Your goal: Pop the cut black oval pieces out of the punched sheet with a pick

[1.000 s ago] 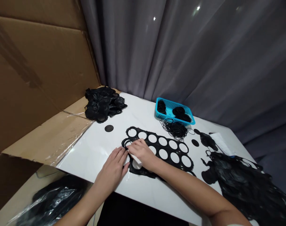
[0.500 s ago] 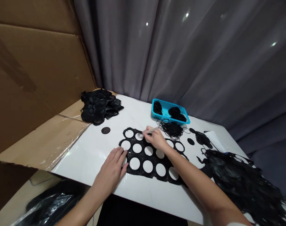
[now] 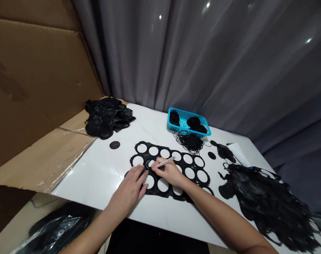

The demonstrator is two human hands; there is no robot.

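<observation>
A black rubbery sheet (image 3: 156, 184) with rows of round holes lies flat on the white table. My left hand (image 3: 130, 187) rests on its left part, palm down with fingers stretched out. In my right hand (image 3: 169, 173) I pinch a slim white pen-like tool (image 3: 165, 162), whose upper end points up to the right. Its lower tip is hidden by my fingers, at a hole in the second row. A thin black loop shows in that hole, just left of my fingertips.
A blue basket (image 3: 189, 113) holding bundles of black rings stands at the back, with a tangle of rings (image 3: 189, 141) before it. Black sheets are piled at left (image 3: 104, 118) and black scraps at right (image 3: 271, 201). A black disc (image 3: 114, 145) lies left; cardboard (image 3: 38, 77) rises beyond.
My right hand has moved with the white tool from the back row toward me and left, to a second-row hole. My left hand stays on the sheet. The view has shifted slightly.
</observation>
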